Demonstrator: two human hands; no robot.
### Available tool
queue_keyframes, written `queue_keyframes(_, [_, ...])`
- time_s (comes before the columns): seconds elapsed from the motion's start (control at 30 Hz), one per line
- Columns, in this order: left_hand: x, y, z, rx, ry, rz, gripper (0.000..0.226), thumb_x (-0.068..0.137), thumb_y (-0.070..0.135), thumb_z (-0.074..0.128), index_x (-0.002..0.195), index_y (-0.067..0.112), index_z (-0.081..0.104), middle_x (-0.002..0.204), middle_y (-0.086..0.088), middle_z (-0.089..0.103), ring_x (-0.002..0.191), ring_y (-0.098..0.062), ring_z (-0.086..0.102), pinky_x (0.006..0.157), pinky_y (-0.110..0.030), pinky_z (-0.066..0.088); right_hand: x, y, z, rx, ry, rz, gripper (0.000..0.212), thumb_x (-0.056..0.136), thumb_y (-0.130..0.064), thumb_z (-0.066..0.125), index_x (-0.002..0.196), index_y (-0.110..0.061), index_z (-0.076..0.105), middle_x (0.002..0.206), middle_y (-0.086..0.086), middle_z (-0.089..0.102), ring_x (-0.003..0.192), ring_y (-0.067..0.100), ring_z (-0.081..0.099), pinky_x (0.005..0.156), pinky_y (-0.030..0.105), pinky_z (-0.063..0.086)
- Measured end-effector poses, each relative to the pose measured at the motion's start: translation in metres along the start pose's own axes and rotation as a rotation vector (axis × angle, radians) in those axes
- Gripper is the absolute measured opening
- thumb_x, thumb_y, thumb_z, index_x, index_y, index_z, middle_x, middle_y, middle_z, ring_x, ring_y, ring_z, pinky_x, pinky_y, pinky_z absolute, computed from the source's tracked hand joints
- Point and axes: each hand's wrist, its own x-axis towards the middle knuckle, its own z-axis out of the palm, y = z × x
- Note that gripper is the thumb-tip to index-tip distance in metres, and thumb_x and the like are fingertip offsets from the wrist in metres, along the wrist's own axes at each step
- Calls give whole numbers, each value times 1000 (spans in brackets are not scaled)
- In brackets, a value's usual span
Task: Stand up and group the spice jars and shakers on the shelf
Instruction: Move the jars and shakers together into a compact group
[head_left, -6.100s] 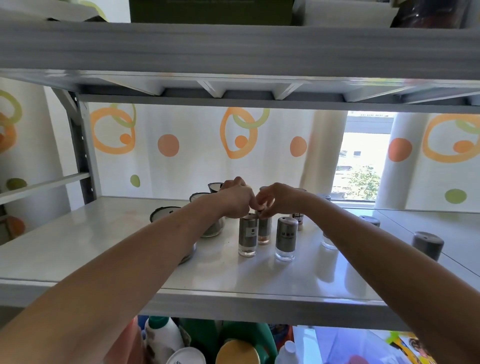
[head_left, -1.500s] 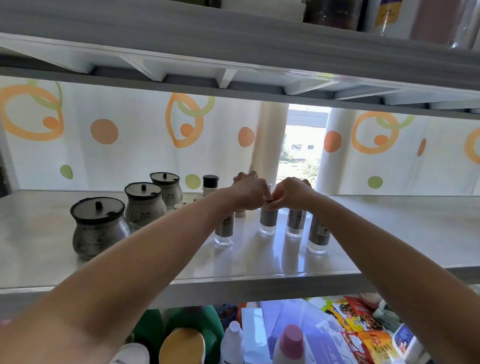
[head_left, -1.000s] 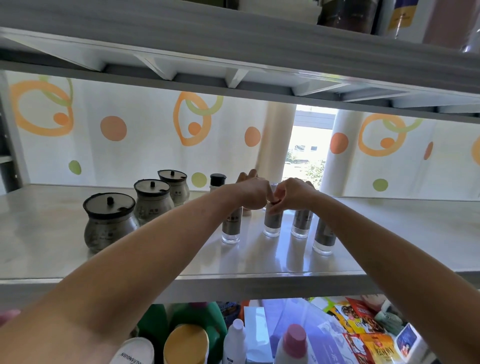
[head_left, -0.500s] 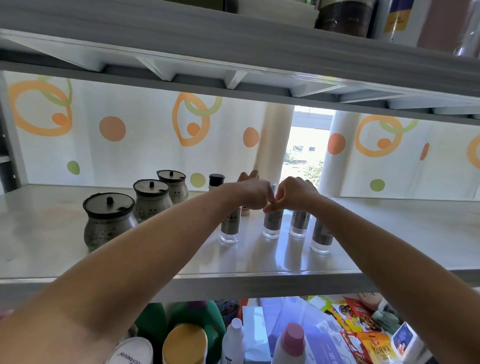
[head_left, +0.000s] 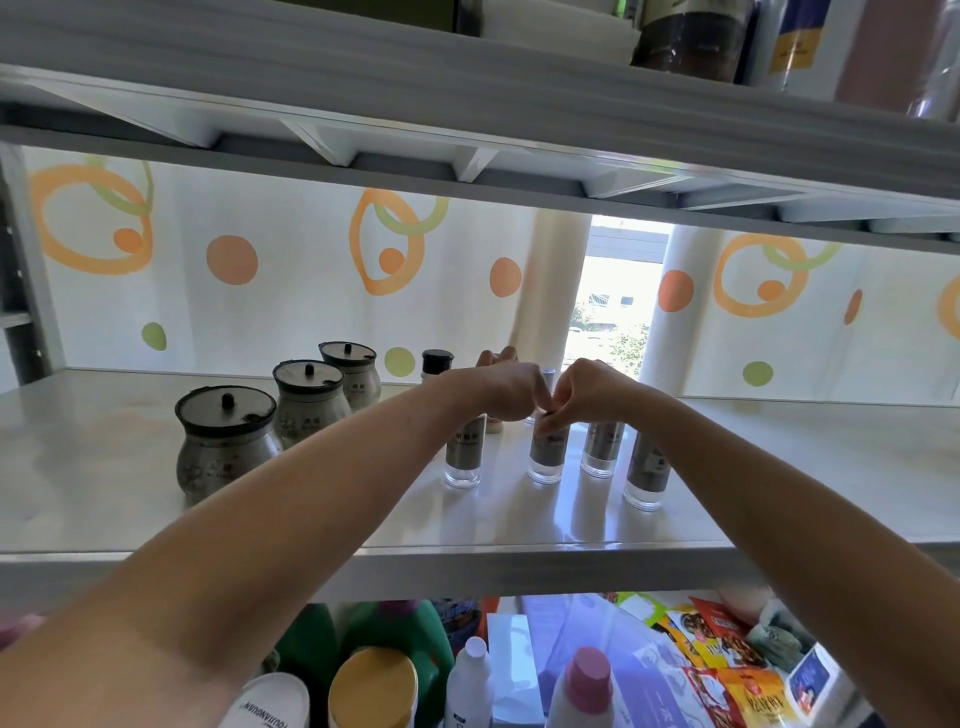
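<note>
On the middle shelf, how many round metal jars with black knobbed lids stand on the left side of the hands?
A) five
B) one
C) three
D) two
C: three such jars stand upright in a slanting row on the shelf: the nearest jar, the middle jar and the farthest jar.

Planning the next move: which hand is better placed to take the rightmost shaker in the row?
Probably right. The rightmost shaker stands just below the wrist of the right hand; the left hand lies farther left.
</note>
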Motion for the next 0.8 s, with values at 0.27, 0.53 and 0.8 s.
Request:
queue_keyframes(0.27, [2,1,0,16,3,12,62,91,-3,28,133,36,50,105,-8,42,96,-16,22,101,-33,26,0,1,1,5,6,18,38,63,-39,81,71,-4,70,65,5,58,62,16,46,64,29,38])
queue_keyframes(0.53, [19,-20,-3,-28,3,41,72,84,-7,27,135,39,46,133,-5,50,124,-25,28,99,-36,22,2,-2,-15,-87,-155,6,55,72,-46,74,113,-10,64,116,9,65,93,17,55,89,32,44])
queue_keyframes(0.8, [24,-56,-10,-22,109,-151,60,85,-1,30,133,27,53,131,-14,47,126,-31,28,106,-38,22,15,-5,-28,36,-51,-13,49,82,-28,68,125,-7,56,126,12,60,116,24,55,97,29,39])
